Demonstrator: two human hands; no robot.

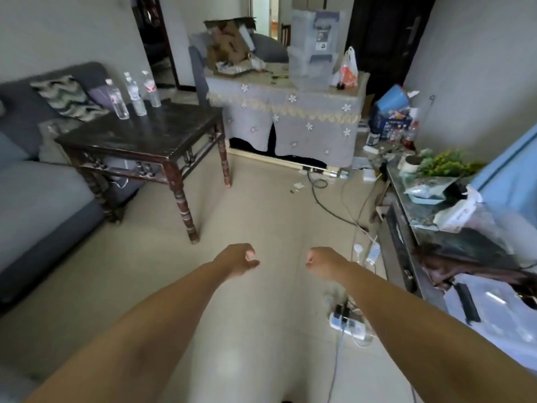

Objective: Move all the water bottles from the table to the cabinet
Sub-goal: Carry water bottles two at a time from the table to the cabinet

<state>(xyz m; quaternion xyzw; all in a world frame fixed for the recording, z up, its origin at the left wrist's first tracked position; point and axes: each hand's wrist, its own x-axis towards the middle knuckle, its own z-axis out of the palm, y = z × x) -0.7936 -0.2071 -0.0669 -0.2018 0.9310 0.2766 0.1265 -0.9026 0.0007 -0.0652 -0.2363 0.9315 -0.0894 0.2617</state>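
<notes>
Both hands reach out over the tiled floor, the left hand and right hand curled into loose fists, holding nothing. Three water bottles stand upright on the dark wooden bench beside a grey sofa. A cluttered cabinet lines the right wall.

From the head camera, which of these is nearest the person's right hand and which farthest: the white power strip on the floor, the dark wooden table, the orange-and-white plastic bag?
Measured from the right hand:
1. White power strip, on the floor just below and to the right of that hand.
2. Dark wooden table, farther off on the left, beside the sofa.
3. Orange-and-white plastic bag, farthest, on the cloth-covered table at the back.
</notes>
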